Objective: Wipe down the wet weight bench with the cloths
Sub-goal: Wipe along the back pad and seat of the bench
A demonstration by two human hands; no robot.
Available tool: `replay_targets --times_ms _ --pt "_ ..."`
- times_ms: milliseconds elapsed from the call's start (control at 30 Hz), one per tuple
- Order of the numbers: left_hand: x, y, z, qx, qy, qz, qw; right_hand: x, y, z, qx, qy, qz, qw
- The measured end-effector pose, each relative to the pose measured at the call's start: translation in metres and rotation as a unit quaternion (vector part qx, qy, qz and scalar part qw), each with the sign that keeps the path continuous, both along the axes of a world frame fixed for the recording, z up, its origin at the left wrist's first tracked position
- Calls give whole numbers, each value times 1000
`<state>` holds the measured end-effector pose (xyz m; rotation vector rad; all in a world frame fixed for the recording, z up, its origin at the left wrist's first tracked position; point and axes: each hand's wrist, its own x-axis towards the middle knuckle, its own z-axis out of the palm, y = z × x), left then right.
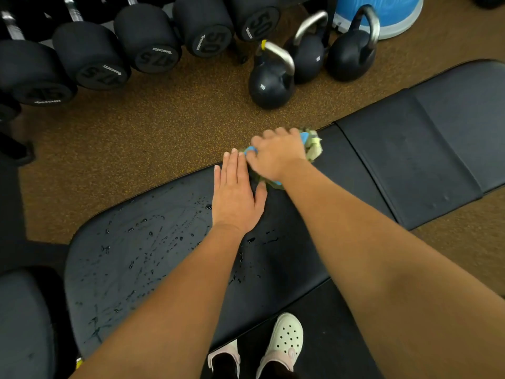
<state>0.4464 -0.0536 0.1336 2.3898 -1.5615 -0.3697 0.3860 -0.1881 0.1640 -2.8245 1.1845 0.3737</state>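
Right hand (pixel 276 154) is seen curled over bunched cloths (pixel 314 146), blue and yellow-green, which are pressed onto the far edge of the black padded table (pixel 410 160). Left hand (pixel 236 198) is laid flat on the table, palm down, fingers straight and together, touching the right hand's left side. Water droplets (pixel 142 242) are scattered over the pad left of the left hand and nearer. Kettlebells (pixel 270 83) are stood on the speckled floor (pixel 164 127) beyond the hands. Dumbbells (pixel 90 58) are ranged beyond, to the left.

Numbers on the far dumbbell ends, seen upside down. Right dumbbell (pixel 258 24): 50. Second dumbbell (pixel 211 41): 50. Third dumbbell (pixel 157 58): 47.5. Fourth dumbbell (pixel 99 75): 47.5. White brand words and kettlebell (pixel 263 87) marks: illegible.
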Motion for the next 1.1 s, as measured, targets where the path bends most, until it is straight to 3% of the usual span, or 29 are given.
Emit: replay_targets --times_ms 67,167,300,400,567,633,767,967,1100 --pt "2 0 0 -7 28 7 1000 -3 11 -4 -11 -48 56 997" --pt "6 4 0 12 -8 -24 1000 -32 -4 -5 -3 -65 116 991" --pt "19 15 -3 44 -50 -57 996 -56 -22 -9 -48 -33 16 998" --pt "25 25 -4 54 -60 -28 996 -44 4 -8 -35 -44 -30 998" --pt "25 33 -5 79 -54 16 995 -80 27 -5 15 -49 139 989" --pt "24 32 -5 80 -56 16 995 -88 18 -8 -7 -40 102 994" --pt "24 32 -5 81 -55 18 995 -49 32 -8 -20 -45 -64 997" --pt "24 33 -4 72 -52 18 996 -73 44 -10 17 -64 144 987" --pt "25 32 -4 65 -43 20 997 -50 45 -9 2 -54 -25 998"
